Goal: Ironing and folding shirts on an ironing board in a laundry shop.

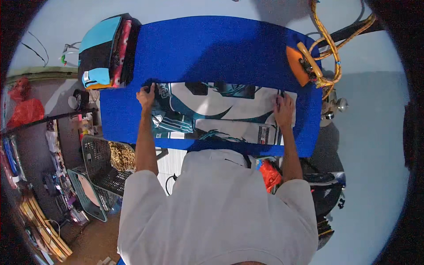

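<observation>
A white and teal printed garment (245, 109), likely a sports jersey, lies folded lengthwise across a blue cloth-covered surface (179, 49). Its striped teal sleeve (175, 122) is folded over at the near left. My left hand (146, 96) holds the far left corner of the fabric, with the fingertips partly hidden in shadow. At the far right end, my right hand (284, 108) has its fingers curled on the cloth near the edge. Both forearms reach forward from my body, one on each side of the garment.
An orange iron (297, 64) with a wooden handle stands at the back right, its cord (331, 43) looping beside it. Folded clothes (102, 49) are stacked at the back left. A perforated plastic basket (96, 152) with leopard-print cloth (122, 155) is below left.
</observation>
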A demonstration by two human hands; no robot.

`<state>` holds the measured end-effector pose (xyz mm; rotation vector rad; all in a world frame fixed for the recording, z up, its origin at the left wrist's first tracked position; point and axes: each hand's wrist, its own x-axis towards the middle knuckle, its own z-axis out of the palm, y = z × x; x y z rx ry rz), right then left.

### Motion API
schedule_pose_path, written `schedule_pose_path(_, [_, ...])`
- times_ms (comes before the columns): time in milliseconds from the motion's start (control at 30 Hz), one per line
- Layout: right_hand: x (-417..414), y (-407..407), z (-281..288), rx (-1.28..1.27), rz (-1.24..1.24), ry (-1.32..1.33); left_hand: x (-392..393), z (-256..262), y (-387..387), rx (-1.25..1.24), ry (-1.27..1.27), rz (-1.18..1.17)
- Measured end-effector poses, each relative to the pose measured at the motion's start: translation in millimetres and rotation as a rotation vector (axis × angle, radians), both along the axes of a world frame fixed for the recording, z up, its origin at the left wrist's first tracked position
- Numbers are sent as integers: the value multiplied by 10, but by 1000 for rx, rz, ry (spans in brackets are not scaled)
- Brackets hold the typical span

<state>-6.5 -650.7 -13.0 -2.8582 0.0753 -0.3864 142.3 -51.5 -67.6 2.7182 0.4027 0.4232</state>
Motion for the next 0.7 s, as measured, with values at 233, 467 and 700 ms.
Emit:
schedule_pose_path(233, [46, -106, -25, -58, 69, 52, 15, -152, -216, -73, -81, 336])
schedule_pose_path(467, [787, -590, 436, -270, -130, -238, -117, 221, -590, 207, -190, 313])
schedule_pose_path(700, [1690, -1231, 769, -394, -104, -20, -343, 379, -811, 188, 4, -197])
